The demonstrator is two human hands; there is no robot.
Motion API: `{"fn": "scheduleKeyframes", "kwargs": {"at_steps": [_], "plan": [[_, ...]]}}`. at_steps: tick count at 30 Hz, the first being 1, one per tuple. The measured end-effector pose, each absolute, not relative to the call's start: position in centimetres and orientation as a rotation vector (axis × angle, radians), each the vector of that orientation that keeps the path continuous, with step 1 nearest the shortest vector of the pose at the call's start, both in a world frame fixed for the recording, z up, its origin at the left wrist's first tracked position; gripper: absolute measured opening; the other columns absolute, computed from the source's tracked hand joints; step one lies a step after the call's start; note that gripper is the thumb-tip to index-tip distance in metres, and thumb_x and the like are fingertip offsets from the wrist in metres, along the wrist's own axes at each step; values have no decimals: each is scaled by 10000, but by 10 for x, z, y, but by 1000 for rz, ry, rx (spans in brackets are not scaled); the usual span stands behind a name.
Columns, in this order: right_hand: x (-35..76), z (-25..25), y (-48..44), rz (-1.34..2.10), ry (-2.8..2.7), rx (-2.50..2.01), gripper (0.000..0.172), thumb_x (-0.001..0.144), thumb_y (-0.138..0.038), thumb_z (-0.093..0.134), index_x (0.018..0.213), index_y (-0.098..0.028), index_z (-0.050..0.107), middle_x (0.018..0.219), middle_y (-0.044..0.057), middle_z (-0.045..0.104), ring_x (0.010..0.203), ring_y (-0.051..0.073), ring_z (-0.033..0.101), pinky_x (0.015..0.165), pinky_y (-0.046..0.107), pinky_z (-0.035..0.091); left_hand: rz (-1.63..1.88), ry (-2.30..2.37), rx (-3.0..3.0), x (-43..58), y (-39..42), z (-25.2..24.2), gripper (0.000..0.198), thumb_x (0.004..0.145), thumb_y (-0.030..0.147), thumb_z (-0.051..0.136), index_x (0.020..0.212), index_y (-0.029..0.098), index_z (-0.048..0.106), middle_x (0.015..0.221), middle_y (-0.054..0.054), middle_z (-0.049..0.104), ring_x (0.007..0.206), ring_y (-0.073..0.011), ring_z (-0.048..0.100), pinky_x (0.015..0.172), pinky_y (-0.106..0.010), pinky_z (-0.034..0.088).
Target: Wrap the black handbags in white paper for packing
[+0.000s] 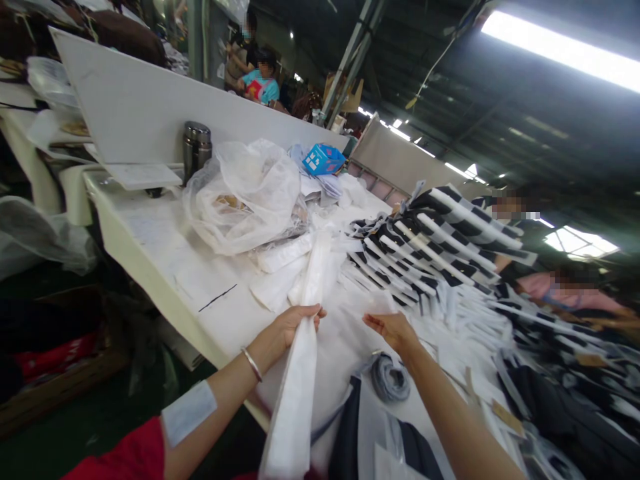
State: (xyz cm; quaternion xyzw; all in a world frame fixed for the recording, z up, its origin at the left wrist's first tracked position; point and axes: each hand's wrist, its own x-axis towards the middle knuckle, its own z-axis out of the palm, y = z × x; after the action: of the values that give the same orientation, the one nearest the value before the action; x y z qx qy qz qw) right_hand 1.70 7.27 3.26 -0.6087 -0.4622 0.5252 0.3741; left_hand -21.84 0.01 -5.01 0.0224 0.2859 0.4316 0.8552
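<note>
Now the left hand (295,323) holds one white strip (294,407), one grey roll (391,379) nearby.

Stacked checkered pieces (425,250), co-workers (260,87) and a strip light (565,50) show a factory workshop.

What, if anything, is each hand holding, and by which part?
The left hand grips a white strip partway along; whether the right hand holds anything cannot be told.

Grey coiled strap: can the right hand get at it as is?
Likely yes: the right hand is close by in the head view, and nothing seems to cover the grey coiled strap.
</note>
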Motion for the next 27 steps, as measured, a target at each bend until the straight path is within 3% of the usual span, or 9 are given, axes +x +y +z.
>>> {"fn": "scheduleKeyframes", "kwargs": {"at_steps": [3, 8, 11, 15, 21, 27], "plan": [[8, 19, 60, 1435, -1132, -1598, 200, 611, -299, 776, 740, -237, 636, 660, 1, 690, 652, 202, 659, 633, 334, 568, 837, 571, 50, -225, 1, -43, 217, 914, 249, 629, 1025, 66, 663, 569, -12, 649, 427, -107, 570, 455, -192, 471], [-44, 5, 42, 1665, -1112, -1567, 157, 770, -324, 678, 750, -173, 643, 642, 34, 681, 563, 167, 639, 579, 301, 554, 835, 575, 76, -220, 1, -35, 231, 953, 224, 555, 1068, 50, 654, 688, -58, 721, 502, -114, 640, 488, -182, 516], [-64, 10, 38, 1789, -1043, -1431, 166, 809, -327, 656, 781, -163, 651, 602, 21, 655, 520, 151, 614, 596, 314, 571, 869, 564, 132, -219, 1, -30, 228, 933, 193, 581, 1104, 60, 649, 825, -93, 755, 641, -134, 703, 613, -195, 573], [-62, 18, 39, 1820, -952, -1320, 130, 747, -198, 675, 872, -166, 677, 736, 44, 729, 579, 156, 653, 585, 279, 569, 889, 578, 230, -226, -1, -27, 286, 839, 177, 710, 1089, 48, 654, 939, -151, 754, 850, -189, 737, 800, -232, 584], [-41, 25, 51, 1661, -913, -1313, 214, 686, -73, 641, 848, -212, 641, 802, -25, 742, 504, 74, 576, 455, 163, 461, 861, 706, 353, -229, -3, -31, 394, 678, 136, 827, 1035, 98, 665, 828, -110, 760, 732, -222, 734, 652, -283, 603], [-26, 17, 52, 1487, -1113, -1529, 68, 768, -176, 604, 715, -198, 568, 646, 20, 670, 619, 144, 648, 647, 273, 557, 862, 788, 413, -231, 3, -30, 346, 684, 280, 852, 904, 105, 650, 753, -95, 739, 673, -208, 719, 632, -276, 591]]}}
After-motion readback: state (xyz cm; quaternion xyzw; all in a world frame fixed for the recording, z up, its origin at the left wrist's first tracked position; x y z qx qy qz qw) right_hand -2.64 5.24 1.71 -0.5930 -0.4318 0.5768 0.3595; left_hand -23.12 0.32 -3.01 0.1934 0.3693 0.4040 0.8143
